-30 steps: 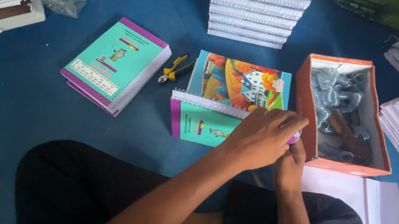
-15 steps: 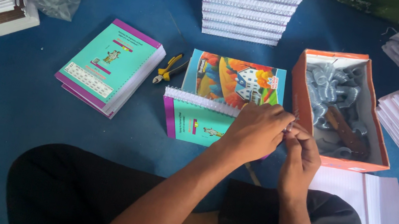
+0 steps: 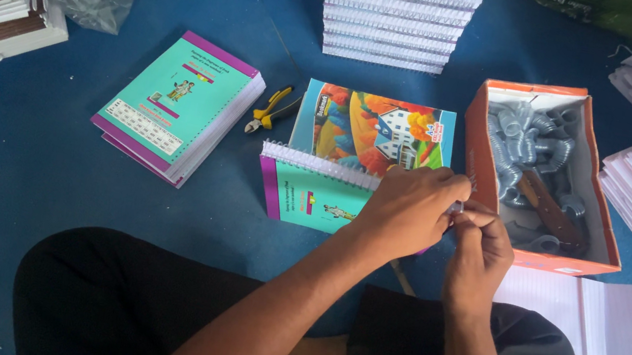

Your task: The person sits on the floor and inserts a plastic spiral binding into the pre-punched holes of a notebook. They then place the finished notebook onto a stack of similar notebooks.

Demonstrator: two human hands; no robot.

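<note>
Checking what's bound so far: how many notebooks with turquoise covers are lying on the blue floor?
2. One turquoise notebook lies closed at the left, beside the yellow pliers. The other sits under the left hand, by the right hand. More may be hidden in the stacks.

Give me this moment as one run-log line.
left hand: on spiral notebook, at coil's right end | right hand: pinching same end | orange box: open, coils inside | pliers: untouched

Bare blue floor [image 3: 5,175] leftward; orange box [image 3: 542,170] just right of hands.
</note>
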